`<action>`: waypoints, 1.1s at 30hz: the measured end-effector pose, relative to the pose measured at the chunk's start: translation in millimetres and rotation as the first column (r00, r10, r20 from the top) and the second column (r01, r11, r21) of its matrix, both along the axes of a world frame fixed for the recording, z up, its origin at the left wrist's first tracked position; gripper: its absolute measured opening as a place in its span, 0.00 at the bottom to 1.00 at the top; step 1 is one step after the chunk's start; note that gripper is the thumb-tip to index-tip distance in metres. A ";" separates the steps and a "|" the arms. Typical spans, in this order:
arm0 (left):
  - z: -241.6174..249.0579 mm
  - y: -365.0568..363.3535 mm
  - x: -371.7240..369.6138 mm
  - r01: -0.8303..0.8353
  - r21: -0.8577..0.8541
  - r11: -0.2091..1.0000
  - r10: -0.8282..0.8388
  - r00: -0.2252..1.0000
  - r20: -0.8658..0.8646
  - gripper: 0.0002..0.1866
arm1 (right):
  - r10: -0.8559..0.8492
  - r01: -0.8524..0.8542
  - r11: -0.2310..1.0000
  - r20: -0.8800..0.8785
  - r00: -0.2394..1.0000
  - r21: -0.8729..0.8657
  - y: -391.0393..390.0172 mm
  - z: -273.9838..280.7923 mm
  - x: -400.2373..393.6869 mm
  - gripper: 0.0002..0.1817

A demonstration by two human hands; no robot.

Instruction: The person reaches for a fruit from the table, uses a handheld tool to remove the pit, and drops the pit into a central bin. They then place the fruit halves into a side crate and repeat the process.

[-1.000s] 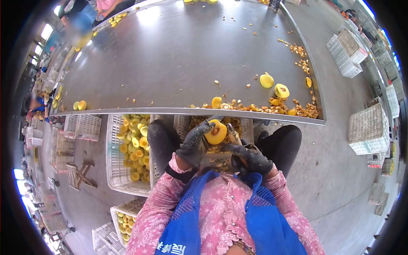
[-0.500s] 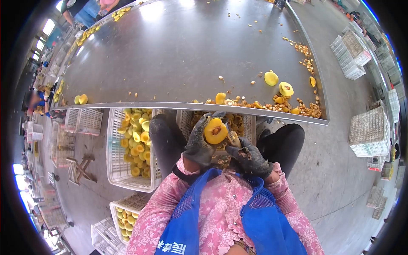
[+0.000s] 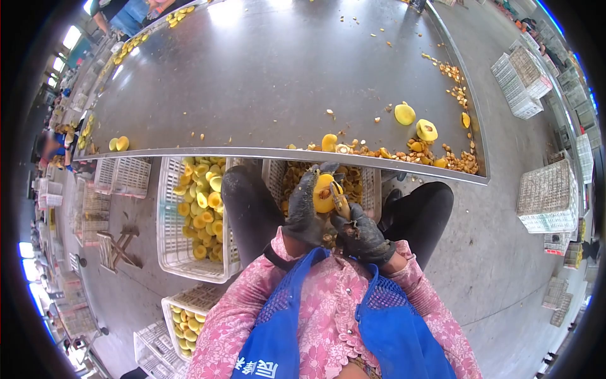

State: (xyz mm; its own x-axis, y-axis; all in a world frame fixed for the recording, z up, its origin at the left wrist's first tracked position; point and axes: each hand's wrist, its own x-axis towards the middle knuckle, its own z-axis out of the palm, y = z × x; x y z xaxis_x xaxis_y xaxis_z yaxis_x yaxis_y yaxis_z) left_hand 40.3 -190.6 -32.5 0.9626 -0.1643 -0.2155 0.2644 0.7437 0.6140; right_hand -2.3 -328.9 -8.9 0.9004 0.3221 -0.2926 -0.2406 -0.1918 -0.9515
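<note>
My left hand (image 3: 303, 215), in a dark, dirty glove, is closed round a yellow peach half (image 3: 322, 197). The cut face with its brown pit is turned up towards me. In my gloved right hand (image 3: 363, 239) is a pitting tool (image 3: 341, 205) with a worn yellowish-brown handle. Its tip lies against the peach half beside the pit; the fruit and fingers partly hide the blade. Below both hands, between my knees, a white crate (image 3: 374, 189) holds pits and scraps.
A metal table (image 3: 265, 88) with a raised rim stands ahead. Pits (image 3: 464, 163) and peach halves (image 3: 427, 131) lie along its near right corner. To my left, a white crate (image 3: 165, 243) holds many peach halves. More crates (image 3: 548, 196) stand on the floor.
My right hand has moved left and up, bringing the tool onto the peach half. The fruit has turned and tilted slightly in my left hand.
</note>
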 end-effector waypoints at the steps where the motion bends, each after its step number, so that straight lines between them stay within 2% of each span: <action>1: -1.1 -0.4 -0.4 0.000 0.000 1.000 0.000 1.000 -0.001 0.22 | 0.012 -0.012 1.000 0.057 0.998 0.011 0.4 -7.8 -1.2 0.13; 3: -2.6 -1.4 0.0 0.021 -0.093 0.995 -0.029 0.995 -0.091 0.21 | 0.022 -0.025 0.999 0.112 0.993 0.021 1.5 -23.2 -1.5 0.13; 5: -6.6 -3.5 1.2 0.011 -0.061 0.998 -0.017 0.995 -0.098 0.21 | 0.052 -0.028 0.956 -0.075 0.996 0.293 3.1 -41.0 0.0 0.12; 9: -11.8 -1.3 4.1 0.042 0.003 0.999 -0.042 0.991 -0.130 0.21 | 0.084 -0.067 0.932 -0.032 0.996 0.357 0.6 -83.4 -0.3 0.13; 11: -3.1 -1.8 2.3 0.037 0.025 0.999 -0.033 0.990 -0.138 0.21 | 0.060 -0.103 0.983 0.268 0.962 0.149 4.5 -47.1 -0.1 0.13; 13: -4.3 0.6 2.8 0.032 0.051 0.998 -0.024 0.989 -0.146 0.20 | 0.045 -0.096 0.985 0.318 0.947 0.144 5.8 -48.0 1.8 0.14; 15: -16.1 9.5 6.6 0.121 0.137 0.983 -0.118 0.993 -0.031 0.19 | 0.030 -0.087 0.987 0.366 0.930 0.138 2.7 -48.6 2.1 0.14; 16: -16.6 11.9 9.7 0.123 0.138 0.983 -0.119 0.992 -0.032 0.19 | 0.142 -0.178 0.980 0.324 0.936 0.084 -3.7 -47.7 2.4 0.14; 17: -17.0 14.0 13.4 0.136 0.326 0.936 -0.161 0.985 0.053 0.19 | 0.252 -0.272 0.962 0.275 0.928 0.035 -8.1 -46.1 3.2 0.14; 18: -17.4 16.6 16.0 0.126 0.504 0.855 -0.218 0.968 0.127 0.20 | 0.252 -0.272 0.962 0.273 0.929 0.037 -9.7 -44.0 4.0 0.14; 19: -17.1 19.4 18.0 0.129 0.504 0.854 -0.219 0.968 0.124 0.20 | 0.295 -0.285 0.955 0.222 0.929 -0.076 -10.9 -40.2 5.4 0.14; 20: -16.2 21.6 20.1 0.203 0.485 0.850 -0.276 0.958 0.083 0.20 | 0.332 -0.301 0.935 0.166 0.928 -0.188 -11.8 -38.0 7.3 0.15; 21: -15.8 23.0 20.9 0.274 0.463 0.843 -0.331 0.943 0.044 0.20 | 0.333 -0.302 0.935 0.165 0.928 -0.188 -11.7 -38.4 9.7 0.15; 22: -16.6 23.6 19.8 0.274 0.463 0.843 -0.330 0.943 0.043 0.20 | 0.371 -0.330 0.914 0.157 0.915 -0.236 -11.3 -39.7 12.3 0.15; 24: -17.5 23.3 18.2 0.201 0.621 0.757 -0.321 0.943 0.087 0.17 | 0.406 -0.354 0.891 0.150 0.901 -0.283 -10.3 -46.2 15.9 0.16; 25: -17.2 22.4 18.3 0.175 0.669 0.722 -0.321 0.942 0.101 0.16 | 0.353 -0.343 0.934 0.110 0.929 -0.098 -7.9 -47.6 17.3 0.14; 26: -15.7 17.8 17.5 0.180 0.553 0.814 -0.258 0.964 0.066 0.18 | 0.306 -0.310 0.947 0.058 0.950 0.087 -6.9 -47.3 17.5 0.12; 27: -15.0 15.3 17.4 0.166 0.425 0.890 -0.194 0.981 0.023 0.21 | 0.306 -0.310 0.947 0.056 0.950 0.086 -9.7 -44.2 19.1 0.12; 28: -18.5 16.0 17.2 0.167 0.424 0.890 -0.194 0.981 0.021 0.21 | 0.358 -0.351 0.928 -0.040 0.933 0.129 -8.3 -17.2 25.3 0.10; 30: -27.2 18.1 16.8 0.067 0.568 0.820 -0.153 0.983 0.106 0.21 | 0.412 -0.387 0.905 -0.132 0.902 0.177 -7.2 15.2 33.8 0.08; 31: -25.9 17.4 15.8 0.066 0.569 0.820 -0.152 0.983 0.104 0.21 | 0.353 -0.263 0.928 -0.403 0.844 0.263 -7.0 24.1 36.3 0.07; 32: -23.4 15.6 14.3 0.021 0.609 0.793 -0.135 0.980 0.143 0.21 | 0.297 -0.116 0.944 -0.643 0.706 0.308 -6.6 27.2 37.1 0.07; 33: -24.3 16.3 14.9 -0.001 0.627 0.779 -0.129 0.978 0.162 0.21 | 0.297 -0.114 0.944 -0.644 0.705 0.310 -9.5 10.0 37.0 0.07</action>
